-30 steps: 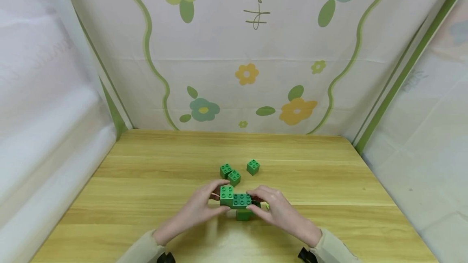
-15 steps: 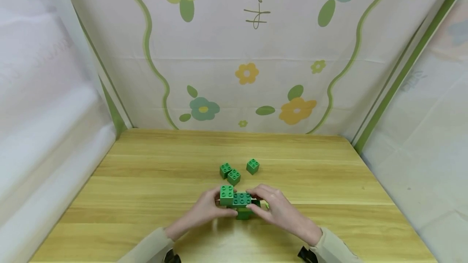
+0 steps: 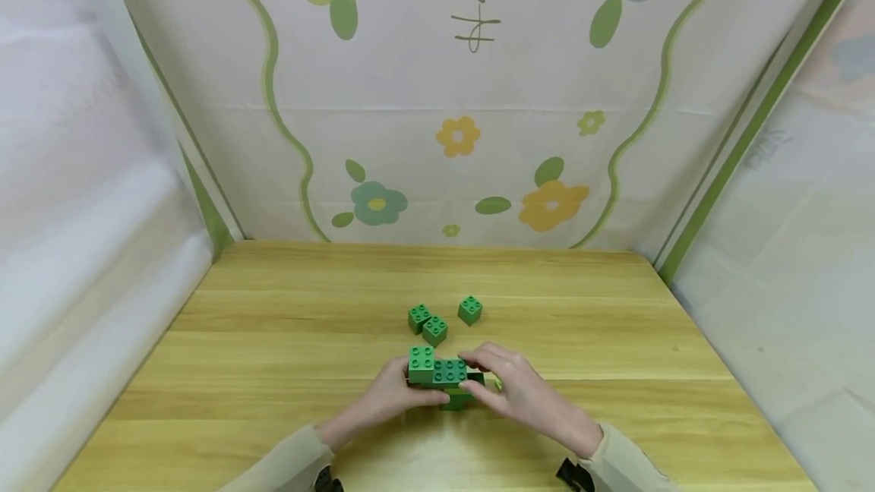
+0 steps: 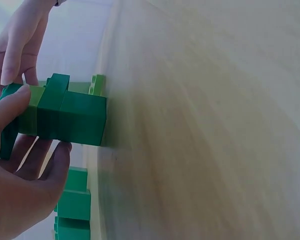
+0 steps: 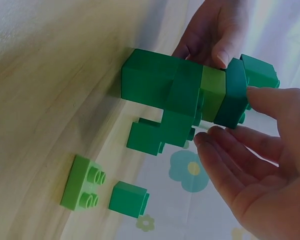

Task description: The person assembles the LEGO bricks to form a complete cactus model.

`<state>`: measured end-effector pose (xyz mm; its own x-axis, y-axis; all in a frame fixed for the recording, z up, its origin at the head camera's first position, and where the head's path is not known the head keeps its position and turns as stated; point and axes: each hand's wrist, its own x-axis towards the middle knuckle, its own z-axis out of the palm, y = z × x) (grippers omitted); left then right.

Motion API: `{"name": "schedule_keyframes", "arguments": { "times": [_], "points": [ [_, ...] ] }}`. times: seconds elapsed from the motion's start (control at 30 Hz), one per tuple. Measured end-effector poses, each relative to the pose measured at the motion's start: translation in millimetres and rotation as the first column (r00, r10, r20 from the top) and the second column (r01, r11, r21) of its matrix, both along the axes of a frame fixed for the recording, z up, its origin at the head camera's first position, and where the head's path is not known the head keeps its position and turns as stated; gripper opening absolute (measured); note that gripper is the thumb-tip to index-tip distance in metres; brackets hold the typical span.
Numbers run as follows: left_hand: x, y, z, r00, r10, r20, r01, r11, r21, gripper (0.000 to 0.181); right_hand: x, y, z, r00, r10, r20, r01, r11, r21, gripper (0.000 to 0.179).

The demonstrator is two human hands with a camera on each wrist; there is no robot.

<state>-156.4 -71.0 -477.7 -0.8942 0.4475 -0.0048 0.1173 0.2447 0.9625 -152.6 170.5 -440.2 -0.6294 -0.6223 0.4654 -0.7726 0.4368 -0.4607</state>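
A stack of green toy building bricks (image 3: 450,372) stands on the table between both hands. From the left, my left hand (image 3: 403,389) grips it, thumb across the light green brick (image 4: 32,107) and fingers behind. On the other side my right hand (image 3: 509,382) holds the dark green upper brick (image 5: 233,92) between thumb and fingers. A four-stud green brick (image 3: 420,361) sits highest, jutting out to the left. Lower down, wider dark green bricks (image 5: 150,77) form the base. The left fingers are mostly hidden in the head view.
Several loose four-stud green bricks lie beyond the stack: two close together (image 3: 434,330) and one apart (image 3: 469,310). A flat light green brick (image 5: 80,185) lies right of the stack, mostly hidden by the right hand in the head view. A flowered cloth (image 3: 437,97) hangs behind the wooden table (image 3: 273,325).
My left hand has slid right, from beside the highest brick to lower round the stack, its thumb now across the front. The right hand and the stack keep their places.
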Motion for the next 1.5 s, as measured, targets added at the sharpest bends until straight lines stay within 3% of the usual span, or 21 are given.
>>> {"name": "schedule_keyframes", "arguments": {
  "times": [0.17,0.47,1.0,1.33,1.5],
  "points": [
    [0.3,1.5,-0.4,1.0,0.017,-0.001,-0.017,1.0,0.004,0.044,-0.5,5.2,4.0,0.999,-0.045,0.009,0.045,0.999,0.025,0.029],
    [0.6,2.3,-0.3,1.0,0.005,0.002,-0.005,0.999,0.039,0.046,-7.0,22.3,5.9,0.988,-0.148,-0.043,0.15,0.988,0.041,0.029],
    [1.6,-2.6,2.2,1.0,0.015,0.004,-0.016,0.999,0.032,0.046,-21.5,35.0,-13.0,0.989,-0.146,0.027,0.144,0.987,0.071,0.027],
    [1.9,-5.3,2.7,1.0,0.011,0.01,-0.011,0.999,0.051,0.045,-55.5,31.2,-14.3,0.986,-0.161,0.029,0.156,0.979,0.133,0.024],
    [2.0,-6.0,0.6,1.0,0.005,0.012,-0.005,0.998,0.057,0.044,-74.8,28.3,-14.1,0.978,-0.204,0.035,0.197,0.969,0.148,0.024]
  ]
}}
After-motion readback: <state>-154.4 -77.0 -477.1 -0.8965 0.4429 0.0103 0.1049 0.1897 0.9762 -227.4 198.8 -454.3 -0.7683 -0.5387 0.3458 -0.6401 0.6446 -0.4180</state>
